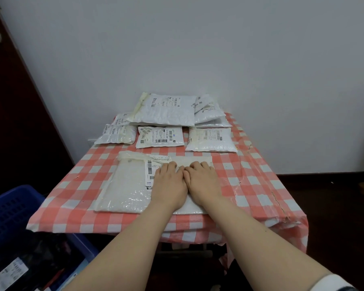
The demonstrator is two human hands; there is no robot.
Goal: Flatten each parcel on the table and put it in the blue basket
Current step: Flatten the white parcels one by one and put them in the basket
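Left hand [169, 185] and right hand [204, 183] are pressing side by side, fingers flat and straight, on the large parcel [126, 185] at centre frame on the checked table [72, 198]. At least seven other parcels [160, 137] are lying behind it, and overlap is blocking an exact count. One blue basket [11, 208], lower left, is holding one visible labelled parcel [9, 273].

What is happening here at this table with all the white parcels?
A person presses the left hand and the right hand, side by side, down on a large white parcel at the near end of the table. Several more parcels wait at the far end, some stacked. The blue basket stands beside the table on the left, and a labelled parcel already lies in it.
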